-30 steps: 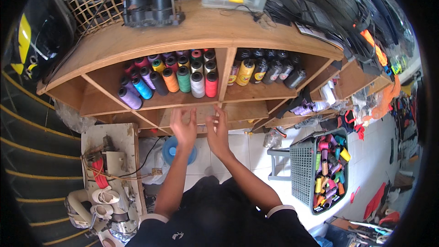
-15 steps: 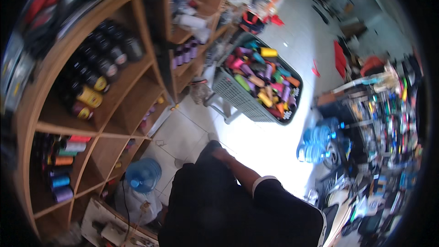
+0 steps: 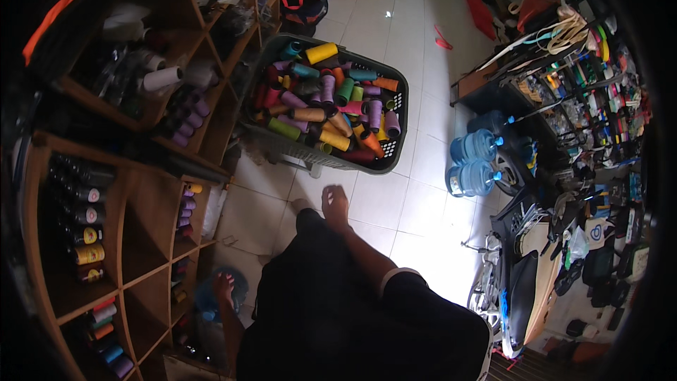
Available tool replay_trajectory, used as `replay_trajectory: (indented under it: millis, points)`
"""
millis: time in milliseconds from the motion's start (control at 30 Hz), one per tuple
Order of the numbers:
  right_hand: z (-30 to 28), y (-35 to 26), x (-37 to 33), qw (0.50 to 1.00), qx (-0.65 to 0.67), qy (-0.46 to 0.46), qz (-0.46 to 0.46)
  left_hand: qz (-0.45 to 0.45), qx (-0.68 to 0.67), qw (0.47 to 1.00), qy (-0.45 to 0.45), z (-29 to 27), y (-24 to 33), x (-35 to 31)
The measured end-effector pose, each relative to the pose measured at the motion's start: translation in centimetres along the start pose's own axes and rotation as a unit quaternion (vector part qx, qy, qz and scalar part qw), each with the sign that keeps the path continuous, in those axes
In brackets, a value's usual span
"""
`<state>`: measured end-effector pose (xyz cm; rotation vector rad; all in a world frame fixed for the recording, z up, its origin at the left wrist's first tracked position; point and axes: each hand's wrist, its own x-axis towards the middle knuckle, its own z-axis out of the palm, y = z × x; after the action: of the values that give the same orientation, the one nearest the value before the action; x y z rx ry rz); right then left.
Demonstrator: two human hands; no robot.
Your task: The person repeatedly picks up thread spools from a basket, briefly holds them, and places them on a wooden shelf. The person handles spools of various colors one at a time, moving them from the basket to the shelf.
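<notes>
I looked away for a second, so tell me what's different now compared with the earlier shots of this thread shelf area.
The view has swung from facing the wooden shelves to the floor on the right. Both hands have left the shelf edge: the right hand now reaches toward the dark basket of coloured thread cones, and the left hand hangs low. Both hands stay empty; the cones remain shelved.

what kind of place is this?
Likely a sewing or textile workshop's storeroom. A dark basket on the tiled floor is heaped with coloured thread cones, wooden cubby shelves hold more spools, and a rack at right is crammed with supplies.
</notes>
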<state>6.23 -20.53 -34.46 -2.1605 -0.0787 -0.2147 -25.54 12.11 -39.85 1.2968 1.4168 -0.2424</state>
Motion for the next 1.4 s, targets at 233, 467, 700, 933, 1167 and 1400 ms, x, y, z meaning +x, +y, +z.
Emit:
replay_trajectory:
  millis: [233, 467, 700, 933, 1167, 1400]
  points:
    - [-0.4, 0.0, 16.0, 0.995, -0.041, 0.067, -0.068, -0.055, 0.06, 0.996, -0.028, 7.9, 5.6, -4.4]
    - [-1.8, 0.9, 23.7, 0.959, -0.207, -0.162, -0.108, -0.055, 0.131, 0.987, -0.074, 10.7, -0.8, -5.3]
    - [-4.9, -0.7, 25.0, 0.976, -0.136, -0.12, -0.118, 0.044, 0.118, 0.991, -0.042, 12.4, -6.6, -4.3]
    - [-2.2, -1.2, 28.1, 0.945, 0.24, -0.077, 0.208, 0.067, 0.186, 0.977, -0.075, 14.2, -8.0, -1.8]
    - [3.7, 0.1, 26.5, 0.974, 0.034, -0.199, -0.105, -0.022, 0.011, 0.999, -0.029, 15.4, -2.2, -5.7]
    - [4.2, -2.4, 25.1, 0.933, -0.188, -0.278, -0.128, -0.081, 0.018, 0.997, -0.013, 15.5, -2.2, -8.2]
